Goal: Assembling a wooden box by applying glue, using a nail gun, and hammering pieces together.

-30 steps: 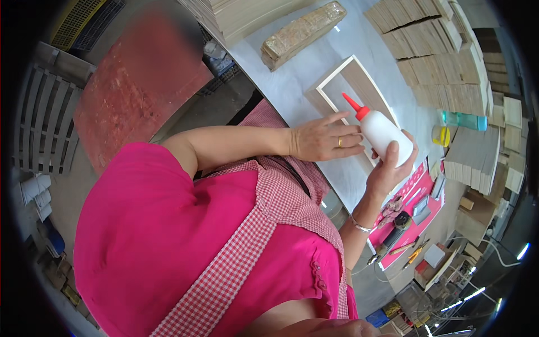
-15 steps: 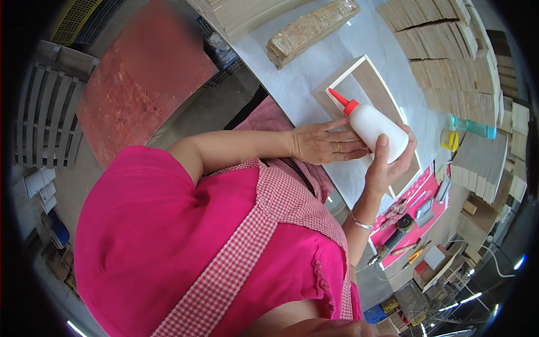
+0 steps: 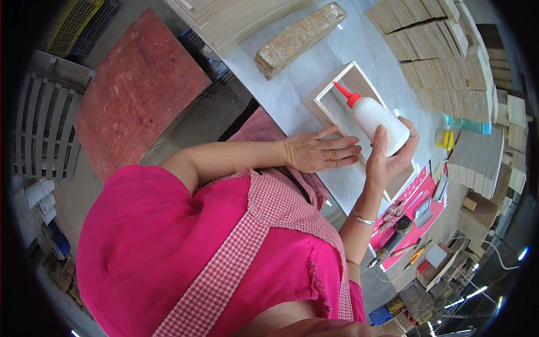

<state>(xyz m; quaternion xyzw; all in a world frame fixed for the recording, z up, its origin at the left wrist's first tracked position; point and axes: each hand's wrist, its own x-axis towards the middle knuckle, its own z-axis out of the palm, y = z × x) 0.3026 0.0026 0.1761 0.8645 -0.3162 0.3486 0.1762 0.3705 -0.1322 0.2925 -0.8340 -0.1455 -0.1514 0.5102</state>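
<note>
A white squeeze bottle (image 3: 377, 124) with a red pointed nozzle is tilted in my right hand (image 3: 393, 154). My fingers wrap round its lower part, and the nozzle points up and left over a corner of the wooden frame. This pale rectangular frame (image 3: 327, 92) lies on the white tabletop, partly hidden behind the bottle and my hands. Flat and with its fingers stretched out, my left hand (image 3: 323, 150) is by the frame's near side. It holds nothing; whether it touches the frame I cannot tell.
A long block wrapped in brown tape (image 3: 300, 39) lies beyond the frame on the white tabletop (image 3: 258, 84). Stacks of thin wooden boards (image 3: 432, 53) line the far right. Tools lie on a pink sheet (image 3: 418, 210) at right. A red board (image 3: 137, 84) stands at left.
My left hand has shifted slightly left and down, drawing away from the bottle. The bottle stays in my right hand, its nozzle still over the frame's corner. The whole view has moved slightly.
</note>
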